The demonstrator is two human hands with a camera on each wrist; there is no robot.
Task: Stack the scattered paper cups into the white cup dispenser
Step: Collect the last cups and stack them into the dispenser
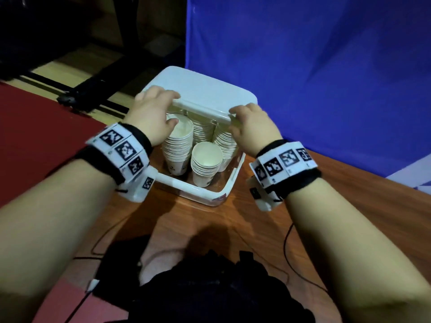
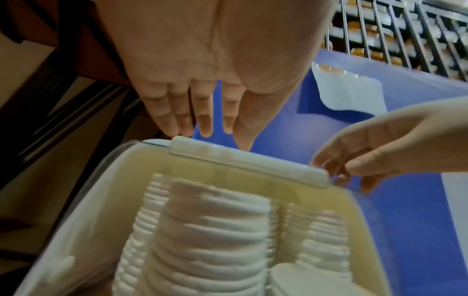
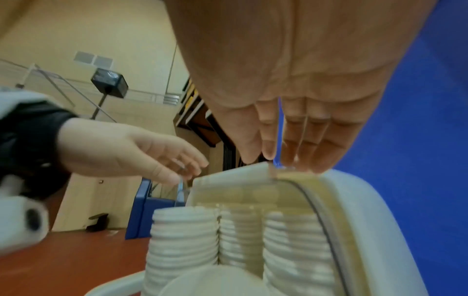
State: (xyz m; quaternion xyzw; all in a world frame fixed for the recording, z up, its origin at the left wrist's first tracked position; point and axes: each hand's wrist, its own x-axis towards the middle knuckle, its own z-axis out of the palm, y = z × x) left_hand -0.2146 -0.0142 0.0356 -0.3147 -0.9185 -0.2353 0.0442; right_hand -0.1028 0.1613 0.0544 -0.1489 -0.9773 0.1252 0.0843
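The white cup dispenser [image 1: 205, 197] stands on the table with several stacks of paper cups [image 1: 206, 157] nested inside it. Its white lid [image 1: 205, 89] is tilted up over the far side, front edge raised above the cups. My left hand [image 1: 161, 106] holds the left end of that edge, fingers on top and thumb under. My right hand [image 1: 247, 122] pinches the right end. In the left wrist view my left fingers [image 2: 202, 120] touch the lid edge [image 2: 248, 162]. The right hand [image 2: 354, 160] pinches its corner. In the right wrist view the right fingertips [image 3: 291, 156] rest on the lid [image 3: 235, 176] above the cup stacks [image 3: 185, 230].
The dispenser sits near the far corner of a wooden table [image 1: 186, 224]. A blue screen [image 1: 326, 66] stands right behind it. Black cables [image 1: 286, 248] run over the table's near part, dark clothing [image 1: 210, 287] lies below, and a black stand [image 1: 81, 89] is on the floor at left.
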